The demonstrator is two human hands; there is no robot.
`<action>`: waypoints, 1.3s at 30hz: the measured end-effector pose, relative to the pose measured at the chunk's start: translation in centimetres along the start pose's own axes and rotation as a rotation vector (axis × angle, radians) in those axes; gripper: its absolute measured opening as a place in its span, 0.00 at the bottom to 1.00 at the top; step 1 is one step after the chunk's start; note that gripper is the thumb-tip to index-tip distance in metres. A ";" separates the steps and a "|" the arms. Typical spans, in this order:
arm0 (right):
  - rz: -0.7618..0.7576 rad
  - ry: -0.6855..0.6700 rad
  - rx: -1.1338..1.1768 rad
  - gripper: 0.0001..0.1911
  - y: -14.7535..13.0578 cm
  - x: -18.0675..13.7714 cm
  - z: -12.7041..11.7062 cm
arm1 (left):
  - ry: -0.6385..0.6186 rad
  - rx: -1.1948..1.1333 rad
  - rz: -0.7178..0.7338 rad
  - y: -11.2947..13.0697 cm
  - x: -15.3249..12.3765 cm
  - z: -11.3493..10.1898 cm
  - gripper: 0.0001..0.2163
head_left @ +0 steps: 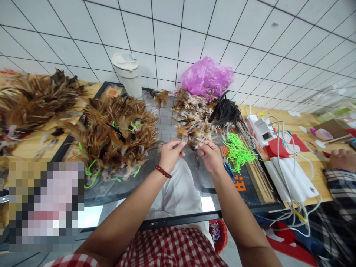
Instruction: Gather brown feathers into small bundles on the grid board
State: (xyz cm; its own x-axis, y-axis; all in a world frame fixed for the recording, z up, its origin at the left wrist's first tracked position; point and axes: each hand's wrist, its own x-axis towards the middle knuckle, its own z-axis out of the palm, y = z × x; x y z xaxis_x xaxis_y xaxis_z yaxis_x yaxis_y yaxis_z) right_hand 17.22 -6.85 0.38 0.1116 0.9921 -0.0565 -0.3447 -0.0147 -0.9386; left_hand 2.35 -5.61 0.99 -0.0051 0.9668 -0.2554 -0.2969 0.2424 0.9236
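My left hand [171, 152], with a dark red bead bracelet [163, 171] at the wrist, is closed in a pinch. Across a small gap, my right hand [210, 155] is pinched too. Both sets of fingertips meet the near edge of a pile of pale and brown feathers [194, 111], so whatever they grip is too small to make out. Left of my hands lies a big heap of brown feathers [119, 129] with bright green ties [90, 168] among them. Bright green strings [239, 152] lie bunched to the right of my right hand, beside a blue-handled tool [228, 170].
A lidded cup [128, 74] and a pink plastic bag [207, 76] stand by the tiled wall. Black feathers [226, 111] lie beside the bag. White power strips [292, 178] with tangled cables are at right, near another person's hand [342, 159]. More brown feathers [36, 98] cover the far left.
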 end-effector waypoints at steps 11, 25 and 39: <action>-0.155 -0.018 -0.264 0.06 0.4 -0.6 1.0 | -0.315 -0.169 -0.333 0.9 -0.2 -0.5 0.14; -0.184 0.021 -0.362 0.09 0.1 -0.1 -0.2 | -0.220 -0.073 -0.173 0.6 -0.2 -0.3 0.10; 0.178 -0.259 -0.084 0.13 -0.9 -0.7 -0.1 | -0.590 -0.112 -0.457 0.9 -0.7 -0.8 0.14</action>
State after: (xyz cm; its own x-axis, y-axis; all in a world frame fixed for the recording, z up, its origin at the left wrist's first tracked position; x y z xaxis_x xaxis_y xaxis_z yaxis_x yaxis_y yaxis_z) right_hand 17.56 -7.51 1.25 -0.1882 0.9716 -0.1438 -0.2581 -0.1901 -0.9472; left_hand 1.29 -6.12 1.80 0.6451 0.6620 -0.3815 -0.2422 0.6507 0.7197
